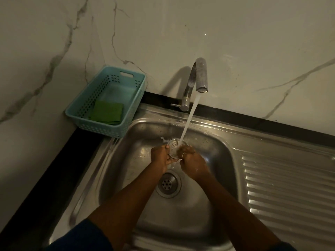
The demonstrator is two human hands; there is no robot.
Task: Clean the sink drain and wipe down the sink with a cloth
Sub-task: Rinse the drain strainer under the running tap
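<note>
— Holding the drain strainer [174, 148] right under the tap's [198, 77] running water [189, 118] makes sense to me: the stream lands on its upper rim, so whatever is loosened should wash down into the basin of the sink [208, 205] instead of onto the worktop [54, 171].

— And both hands are on it?

— Yes. The left hand [161, 157] is curled around the strainer's left edge, fingers closed on it, while the right hand [193, 162] is closed over the right side, fingertips pressed into the mesh as if rubbing it. A ring shows on one right finger.

— Where is the strainer relative to the drain?

— Lifted out and held above it, a little toward the back wall. The open drain hole [168, 183] sits bare just beneath the wrists, so I would judge the drain step to be under way, not finished.

— And the cloth?

— A folded green cloth [107, 112] lies in the teal basket [85, 107] at the back left corner, well apart from the hands, out of the splash. Wiping looks not yet begun.

— Anything you can't make out?

— Plenty. The light is dim, the strainer is mostly covered by fingers and blurred by water, so whether any dirt remains I cannot tell. The sink's front rim is cut off by the frame, and the forearms hide part of the basin floor.
</note>
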